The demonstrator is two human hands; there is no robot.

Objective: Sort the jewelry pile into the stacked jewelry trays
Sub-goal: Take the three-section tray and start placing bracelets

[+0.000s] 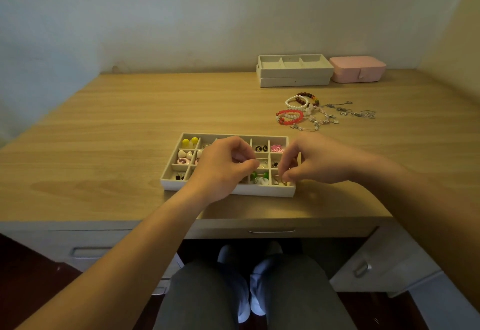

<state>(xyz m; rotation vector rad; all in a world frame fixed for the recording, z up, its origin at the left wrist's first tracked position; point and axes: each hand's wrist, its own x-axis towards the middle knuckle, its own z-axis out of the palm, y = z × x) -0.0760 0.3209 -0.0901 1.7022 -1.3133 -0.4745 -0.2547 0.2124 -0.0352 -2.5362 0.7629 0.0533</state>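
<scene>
1. The divided tray [259, 191] is set near the front edge of the table [104, 135], with open wood left wide on its left.
2. The jewelry pile [309, 111] is seen lying well apart, behind and to the right; the stacked trays [293, 72] are kept at the wall.
3. The left hand [223, 168] is curled over the middle compartments, which are hidden; whether anything is held cannot be told.
4. A small silver piece [283, 181] is pinched by the right hand [309, 161] in the near right compartment.
</scene>
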